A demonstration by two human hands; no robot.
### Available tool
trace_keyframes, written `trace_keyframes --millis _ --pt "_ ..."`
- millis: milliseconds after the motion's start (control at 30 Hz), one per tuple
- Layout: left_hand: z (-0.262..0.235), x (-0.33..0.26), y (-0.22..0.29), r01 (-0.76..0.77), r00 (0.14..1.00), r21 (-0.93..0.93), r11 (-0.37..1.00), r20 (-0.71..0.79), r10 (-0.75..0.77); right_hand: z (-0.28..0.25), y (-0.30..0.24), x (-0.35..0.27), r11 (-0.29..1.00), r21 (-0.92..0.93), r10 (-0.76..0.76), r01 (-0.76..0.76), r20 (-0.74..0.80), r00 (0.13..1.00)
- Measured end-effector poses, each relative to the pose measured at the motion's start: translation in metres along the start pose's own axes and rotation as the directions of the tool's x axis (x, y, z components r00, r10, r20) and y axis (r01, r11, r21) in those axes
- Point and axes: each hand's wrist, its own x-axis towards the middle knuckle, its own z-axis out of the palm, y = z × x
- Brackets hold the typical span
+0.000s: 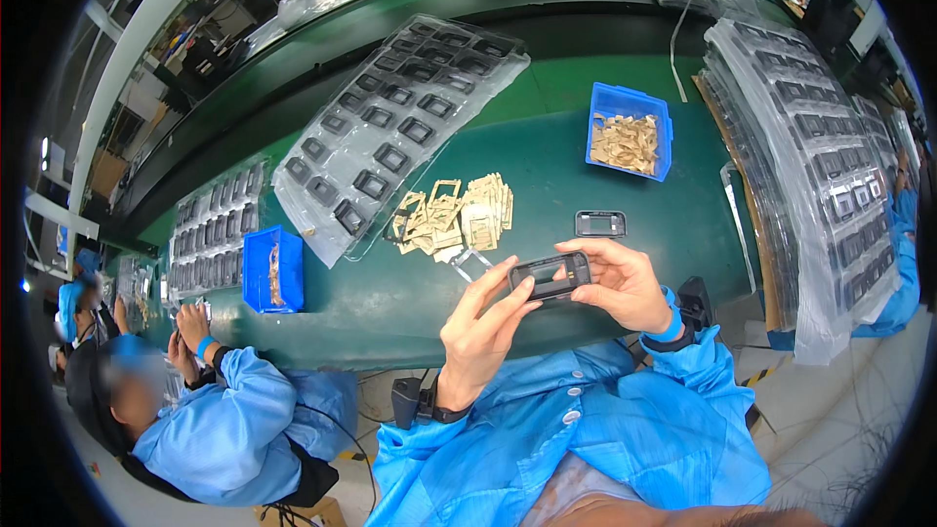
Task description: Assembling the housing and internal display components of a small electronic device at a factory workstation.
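Note:
Between both hands, above the table's near edge, I hold a black rectangular plastic frame [549,276] with a window in it. My left hand [481,324] grips its left end, thumb on the front face. On the right end, the fingers and thumb of my right hand [625,283] are closed round it. A second black frame [600,224] lies flat on the green table just beyond my right hand. Past my left hand is a loose pile of cream-coloured cut-out pieces [459,217], with a thin clear-looking frame piece [471,263] at its near side.
A blue bin [667,141] of small tan pieces stands at the far right, another blue bin [293,273] at left. A clear tray [390,117] of black frames lies far left. Stacked trays [810,137] line the right edge. A co-worker [229,420] sits at my left.

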Motion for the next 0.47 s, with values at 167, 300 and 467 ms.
trace_keyframes --millis 167,300,467 --pt "0.0041 -0.0076 -0.0023 0.005 0.996 -0.115 0.993 -0.091 -0.015 0.0002 -0.0018 -0.0026 0.999 -0.009 0.034 -0.034 0.032 0.999" --pt "0.0016 -0.0065 0.0023 0.005 0.995 -0.155 0.988 -0.094 -0.019 0.0020 -0.0006 -0.0034 0.997 0.062 0.050 -0.051 0.014 0.999" --pt "0.0000 -0.0099 0.0017 0.071 0.992 -0.146 0.987 -0.095 -0.085 0.0034 -0.0013 -0.0049 0.995 0.090 0.051 -0.047 -0.037 0.998"
